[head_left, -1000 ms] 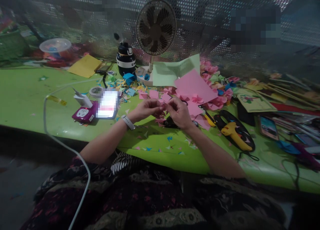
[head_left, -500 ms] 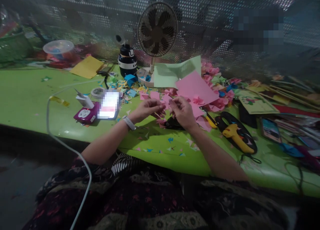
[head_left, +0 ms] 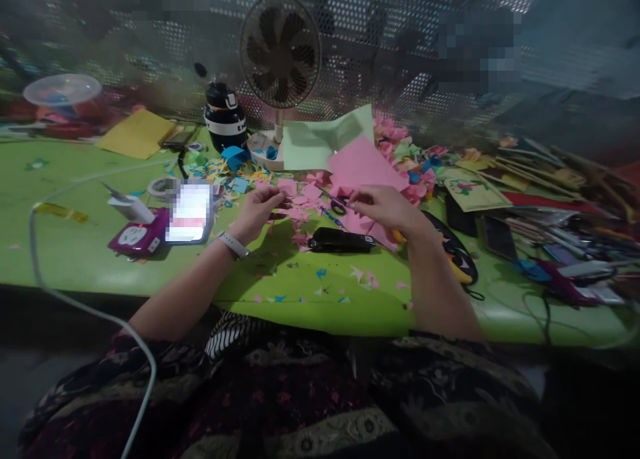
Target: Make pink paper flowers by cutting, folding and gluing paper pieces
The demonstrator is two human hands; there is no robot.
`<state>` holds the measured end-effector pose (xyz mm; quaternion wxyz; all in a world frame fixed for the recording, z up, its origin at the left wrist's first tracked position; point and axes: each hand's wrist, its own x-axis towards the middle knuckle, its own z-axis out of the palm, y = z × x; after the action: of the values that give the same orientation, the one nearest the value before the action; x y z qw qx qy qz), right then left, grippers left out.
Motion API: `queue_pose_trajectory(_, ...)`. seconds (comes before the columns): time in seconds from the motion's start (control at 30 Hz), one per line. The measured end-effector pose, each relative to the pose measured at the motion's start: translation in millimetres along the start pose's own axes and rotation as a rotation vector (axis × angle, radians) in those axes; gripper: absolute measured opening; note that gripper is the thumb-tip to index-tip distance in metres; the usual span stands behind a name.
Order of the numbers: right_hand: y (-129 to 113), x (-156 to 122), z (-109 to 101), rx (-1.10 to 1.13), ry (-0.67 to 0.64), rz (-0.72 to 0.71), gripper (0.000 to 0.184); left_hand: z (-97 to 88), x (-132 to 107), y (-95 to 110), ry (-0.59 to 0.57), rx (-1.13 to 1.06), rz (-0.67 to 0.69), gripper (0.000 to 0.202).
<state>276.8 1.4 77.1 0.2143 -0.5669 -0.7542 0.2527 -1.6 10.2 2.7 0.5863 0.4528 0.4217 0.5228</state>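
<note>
My left hand (head_left: pixel 257 209), a pale watch on its wrist, is closed in a pinch above the green table (head_left: pixel 295 279). A small pink paper piece (head_left: pixel 280 214) shows at its fingertips, partly hidden. To the right, my right hand (head_left: pixel 387 209) has its fingers curled down at the black handles of a pair of scissors (head_left: pixel 339 207); its fingertips cover part of them. The scissor blades point up and left over pink paper scraps (head_left: pixel 303 209). A black stapler (head_left: pixel 341 240) lies in front of the hands, and a pink sheet (head_left: pixel 367 166) lies behind.
A phone (head_left: pixel 190 212) and a purple device (head_left: pixel 140 236) are on the left. A dark bottle (head_left: pixel 225 122), a fan (head_left: pixel 280 52) and a light green sheet (head_left: pixel 325 139) stand behind. Folded paper flowers (head_left: pixel 420 179) pile at right. A white cable (head_left: pixel 135 332) hangs in front.
My hands have moved apart. The right hand has gone from the paper to the scissors, uncovering the stapler. The whole view has shifted right.
</note>
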Motion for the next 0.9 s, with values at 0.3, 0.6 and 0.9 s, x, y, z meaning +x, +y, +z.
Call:
queue_pose_trajectory(0.3, 18.9, -23.7, -30.4, -0.154, 0.047, 0.056, 0.017, 0.3, 3.6, -5.3, -0.010, 0.057, -0.054, 0.015)
queue_pose_trajectory(0.6, 8.7, 54.3, 38.6, -0.671, -0.172, 0.228, 0.024, 1.2, 1.2, -7.2, -0.044, 0.029, -0.062, 0.014)
queue_pose_trajectory(0.9, 35.1, 68.9, 44.3, -0.661, -0.157, 0.277, 0.033, 1.1, 3.2, -8.6, -0.079, -0.019, -0.085, 0.011)
